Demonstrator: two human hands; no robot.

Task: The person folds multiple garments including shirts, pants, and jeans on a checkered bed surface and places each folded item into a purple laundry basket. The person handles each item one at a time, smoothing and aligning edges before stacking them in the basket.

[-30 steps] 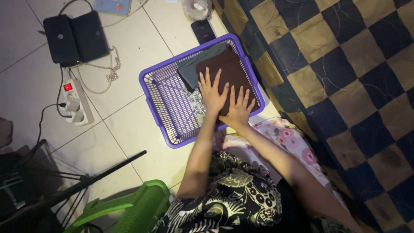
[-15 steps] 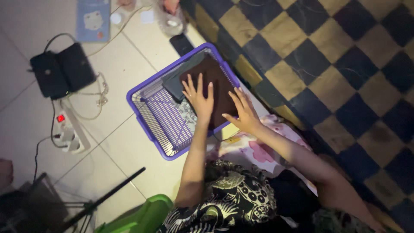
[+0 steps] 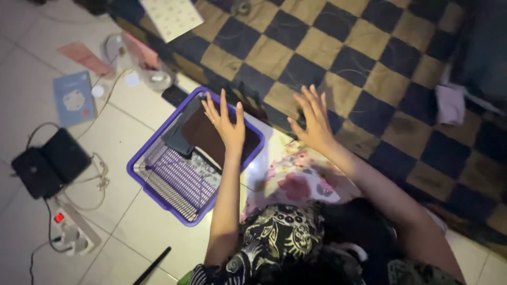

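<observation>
resting flat on the brown folded cloth [image 3: 211, 138] in the purple basket [image 3: 158, 182], left hand [image 3: 226, 122] fingers spread; right hand [image 3: 315, 120] open over the checkered mattress [image 3: 369, 68], gripping nothing

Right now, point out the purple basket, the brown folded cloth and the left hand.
purple basket [image 3: 138, 174], head view, near-left rim.
brown folded cloth [image 3: 203, 138], head view, bare top surface.
left hand [image 3: 226, 122], head view, back of hand.
</observation>
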